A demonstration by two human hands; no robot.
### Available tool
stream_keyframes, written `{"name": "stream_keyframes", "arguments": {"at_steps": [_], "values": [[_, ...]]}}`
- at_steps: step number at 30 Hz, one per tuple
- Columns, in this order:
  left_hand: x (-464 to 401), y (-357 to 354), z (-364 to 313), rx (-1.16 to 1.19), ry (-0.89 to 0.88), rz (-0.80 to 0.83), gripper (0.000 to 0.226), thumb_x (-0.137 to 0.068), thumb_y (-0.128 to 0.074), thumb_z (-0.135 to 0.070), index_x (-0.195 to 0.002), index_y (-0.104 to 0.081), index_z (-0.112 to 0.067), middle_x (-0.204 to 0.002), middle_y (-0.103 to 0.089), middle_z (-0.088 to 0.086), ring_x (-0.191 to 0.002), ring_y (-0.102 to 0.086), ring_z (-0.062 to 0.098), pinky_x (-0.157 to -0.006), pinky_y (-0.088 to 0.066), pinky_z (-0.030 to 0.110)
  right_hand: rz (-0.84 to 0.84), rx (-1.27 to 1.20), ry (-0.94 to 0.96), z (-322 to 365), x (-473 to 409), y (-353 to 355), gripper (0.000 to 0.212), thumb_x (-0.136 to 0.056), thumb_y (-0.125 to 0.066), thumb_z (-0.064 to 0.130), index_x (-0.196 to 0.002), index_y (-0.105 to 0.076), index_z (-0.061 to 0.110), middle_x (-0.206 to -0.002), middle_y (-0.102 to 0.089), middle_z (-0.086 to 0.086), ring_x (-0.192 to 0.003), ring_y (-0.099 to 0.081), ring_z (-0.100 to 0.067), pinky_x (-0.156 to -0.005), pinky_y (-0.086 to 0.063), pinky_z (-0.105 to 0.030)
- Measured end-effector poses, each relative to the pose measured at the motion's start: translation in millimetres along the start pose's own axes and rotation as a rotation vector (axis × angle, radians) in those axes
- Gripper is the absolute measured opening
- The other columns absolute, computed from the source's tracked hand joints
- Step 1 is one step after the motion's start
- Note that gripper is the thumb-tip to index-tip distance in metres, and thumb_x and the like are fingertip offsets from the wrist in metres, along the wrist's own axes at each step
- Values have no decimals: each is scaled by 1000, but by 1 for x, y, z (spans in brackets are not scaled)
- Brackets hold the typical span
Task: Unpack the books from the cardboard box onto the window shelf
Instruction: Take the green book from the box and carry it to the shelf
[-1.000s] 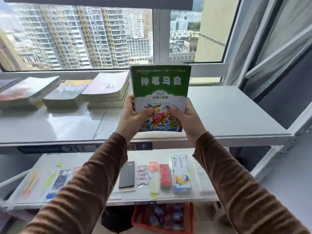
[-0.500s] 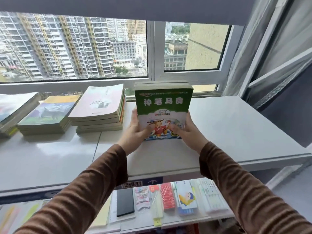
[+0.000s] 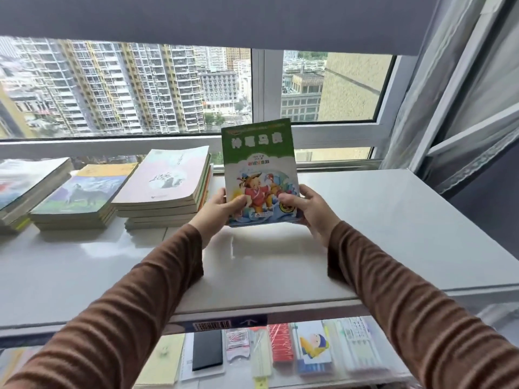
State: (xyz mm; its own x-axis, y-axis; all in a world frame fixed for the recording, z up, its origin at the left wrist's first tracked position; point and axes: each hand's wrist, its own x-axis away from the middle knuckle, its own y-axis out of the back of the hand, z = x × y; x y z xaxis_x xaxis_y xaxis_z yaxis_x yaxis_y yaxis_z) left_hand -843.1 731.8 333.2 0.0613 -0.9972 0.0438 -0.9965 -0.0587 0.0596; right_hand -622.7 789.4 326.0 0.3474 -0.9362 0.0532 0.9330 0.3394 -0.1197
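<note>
A green-covered book, with a cartoon figure in red on its front, was held tilted upward above the white window shelf, its cover turned toward the camera. The lower left edge of the book was gripped by the left hand, whose thumb was laid across the cover while the fingers were curled behind it. The lower right corner was gripped in the same way by the right hand, its thumb pressed on the cover near a round yellow badge. Whether the bottom edge of the book touched the shelf could not be told; it was seen very close to the surface. More pages or covers appeared to be stacked behind the front book, though their number could not be made out. Both arms were covered by brown ribbed sleeves.

Just to the left of the held book, a stack of books with a pale cover was laid flat on the shelf. Beside it, further left, a second stack topped by a cover with a dark animal was seen, and a third stack was cut by the left border. Behind the shelf, a window gave onto high-rise blocks, and a grey blind was drawn partway down. Below the shelf, a lower shelf carrying small packaged stationery items was visible.
</note>
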Motion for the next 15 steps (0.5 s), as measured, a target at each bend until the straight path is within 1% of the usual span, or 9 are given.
{"name": "stream_keyframes", "arguments": {"at_steps": [3,4,6,8,9,10,11,12,15], "values": [[-16,1,-7,-29,87,-114,24,-102,-57,-18,-120,-59,-3,-108,-72,11,-74,-69,9,-59,-54,13,-51,-63,-150,7,-21,-15,32,-83,-76,16,-112,-64,7,-98,-76,-14,-71,-72,-23,-62,-61,-32],[-20,1,-6,-44,97,-151,18,-102,-56,-17,-116,-61,-6,-106,-70,10,-71,-65,7,-55,-50,12,-51,-88,-201,9,-27,-19,22,-84,-74,14,-104,-68,8,-90,-76,-11,-65,-70,-21,-56,-59,-29],[-26,2,-3,-44,114,-190,23,-102,-54,-11,-122,-61,-2,-111,-68,12,-79,-62,12,-67,-49,18,-53,-115,-278,11,-37,-27,5,-88,-69,13,-90,-74,14,-76,-75,-4,-60,-67,-18,-56,-55,-27],[-29,4,3,-31,118,-197,32,-101,-50,-5,-132,-58,1,-116,-67,16,-89,-62,19,-76,-49,27,-69,-101,-302,11,-45,-32,10,-89,-66,12,-86,-75,16,-72,-75,0,-61,-67,-15,-59,-54,-26],[-29,5,6,-33,116,-198,35,-101,-49,-3,-135,-57,1,-121,-67,17,-96,-62,23,-84,-51,32,-71,-99,-316,10,-48,-34,11,-89,-67,11,-84,-75,16,-68,-75,1,-55,-68,-14,-53,-56,-23],[-30,6,9,-37,113,-202,38,-100,-48,-1,-138,-54,-1,-128,-66,18,-104,-61,25,-96,-51,37,-73,-97,-337,10,-49,-36,11,-89,-67,10,-82,-75,15,-62,-74,0,-47,-67,-13,-46,-54,-21],[-31,6,11,-43,112,-211,42,-100,-48,0,-142,-51,-2,-136,-63,19,-112,-60,27,-108,-46,44,-80,-83,-359,9,-48,-38,9,-88,-69,11,-81,-74,14,-57,-73,-1,-43,-65,-13,-42,-54,-22],[-31,7,13,-48,108,-222,46,-100,-48,1,-146,-47,-4,-140,-61,18,-117,-59,27,-114,-42,48,-89,-59,-376,9,-49,-39,7,-86,-71,12,-80,-73,14,-55,-71,-2,-42,-63,-14,-42,-54,-23],[-34,6,18,-70,95,-246,49,-99,-50,-1,-148,-45,-7,-140,-61,16,-119,-61,26,-114,-42,49,-115,-6,-391,13,-48,-39,7,-83,-76,17,-80,-72,13,-62,-69,-6,-51,-62,-18,-46,-58,-28]]}}
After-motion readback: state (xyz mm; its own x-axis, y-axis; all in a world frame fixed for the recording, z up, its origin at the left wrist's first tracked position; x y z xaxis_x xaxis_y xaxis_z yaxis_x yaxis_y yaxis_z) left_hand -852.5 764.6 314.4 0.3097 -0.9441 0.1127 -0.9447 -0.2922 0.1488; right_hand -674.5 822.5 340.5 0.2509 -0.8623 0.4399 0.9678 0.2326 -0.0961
